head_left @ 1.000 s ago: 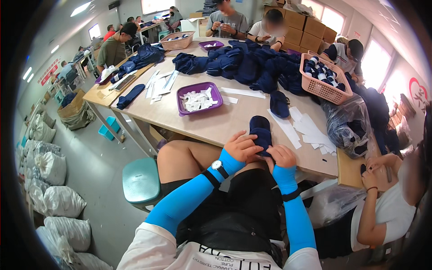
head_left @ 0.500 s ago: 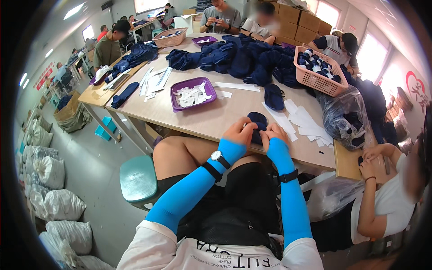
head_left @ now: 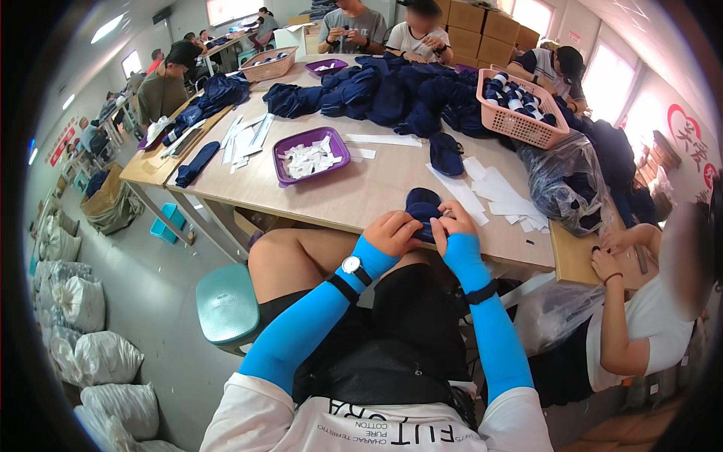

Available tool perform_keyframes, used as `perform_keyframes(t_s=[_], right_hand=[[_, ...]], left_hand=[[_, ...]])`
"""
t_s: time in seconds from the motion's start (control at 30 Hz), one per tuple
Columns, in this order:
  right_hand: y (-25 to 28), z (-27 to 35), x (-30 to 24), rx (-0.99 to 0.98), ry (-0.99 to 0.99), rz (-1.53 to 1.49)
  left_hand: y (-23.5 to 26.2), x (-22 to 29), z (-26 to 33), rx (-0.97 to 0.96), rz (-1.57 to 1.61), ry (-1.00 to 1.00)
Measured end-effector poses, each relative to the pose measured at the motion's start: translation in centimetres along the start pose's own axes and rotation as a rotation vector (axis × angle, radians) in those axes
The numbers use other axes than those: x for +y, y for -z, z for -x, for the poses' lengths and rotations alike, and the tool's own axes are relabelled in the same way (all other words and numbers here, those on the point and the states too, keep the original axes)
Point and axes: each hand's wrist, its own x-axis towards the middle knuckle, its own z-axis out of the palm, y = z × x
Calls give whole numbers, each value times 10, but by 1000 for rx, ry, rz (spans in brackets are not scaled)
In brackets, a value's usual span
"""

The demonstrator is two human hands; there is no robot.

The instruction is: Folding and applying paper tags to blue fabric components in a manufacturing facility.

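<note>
At the table's near edge I have a dark navy sock (head_left: 423,202), or a pair lying together, folded on the tabletop. My left hand (head_left: 393,232) is closed, its fingertips gripping the near left side of the fabric. My right hand (head_left: 455,221) pinches at the right side, thumb and fingers bent together. My fingers cover part of the fabric. Beyond them lies another folded navy sock (head_left: 446,155). White paper strips (head_left: 503,197) are scattered to its right. A purple tray (head_left: 283,178) of small white pieces stands to the left.
A large heap of navy socks (head_left: 376,92) runs across the far table. At right, a pink basket (head_left: 520,134) holds banded rolls above a clear plastic bag (head_left: 566,181). A co-worker's hands (head_left: 611,252) work nearby. A teal stool (head_left: 227,303) stands left of my legs.
The view has shifted slightly. My right-hand fingers have come up and bunched over the sock's right side, while my left fingers have spread along its near edge, showing more of the fabric.
</note>
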Motion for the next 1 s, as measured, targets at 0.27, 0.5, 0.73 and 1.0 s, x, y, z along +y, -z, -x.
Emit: perform_keyframes(t_s=[0.27, 0.5, 0.73, 1.0], right_hand=[[21, 14, -17, 39, 277, 279], [2, -5, 4, 31, 86, 171], [-16, -22, 26, 17, -9, 220], [-28, -29, 31, 29, -168, 366]], left_hand=[[-1, -2, -13, -59, 27, 65], [-16, -7, -28, -42, 12, 192], [-29, -15, -41, -115, -26, 373], [-37, -19, -42, 75, 10, 393]])
